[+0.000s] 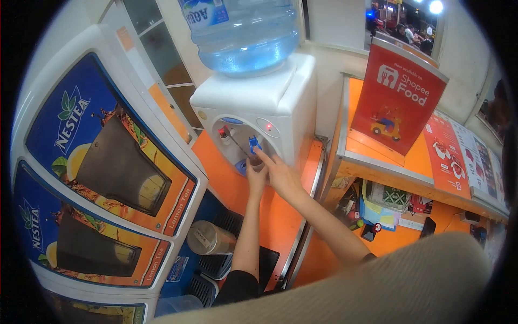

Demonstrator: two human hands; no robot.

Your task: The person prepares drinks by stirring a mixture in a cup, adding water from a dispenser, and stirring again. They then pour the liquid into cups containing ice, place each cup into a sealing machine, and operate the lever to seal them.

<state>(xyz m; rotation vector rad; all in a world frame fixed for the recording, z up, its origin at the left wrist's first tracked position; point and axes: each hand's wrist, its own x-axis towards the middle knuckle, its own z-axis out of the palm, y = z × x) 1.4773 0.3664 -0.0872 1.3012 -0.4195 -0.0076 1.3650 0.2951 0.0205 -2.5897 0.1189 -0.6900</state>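
Observation:
My left hand (256, 175) is closed around a small see-through cup (258, 163) below the blue tap (254, 142) of a white water dispenser (253, 97). A thin stick-like handle (241, 147) slants up and left from the cup; its lower end is hidden. My right hand (284, 177) is beside the cup, fingers apart, with its index finger reaching up to the blue tap's lever. To the left of the blue tap is a red tap (224, 131). The level in the cup cannot be made out.
A large water bottle (245, 38) stands upside down on the dispenser. Nestea machines (108, 151) fill the left side, with a lidded container (208, 237) on a drip grille. At right, a red Shopee Food sign (396, 97) stands on an orange counter. Blurred beige fabric (377, 281) covers the lower foreground.

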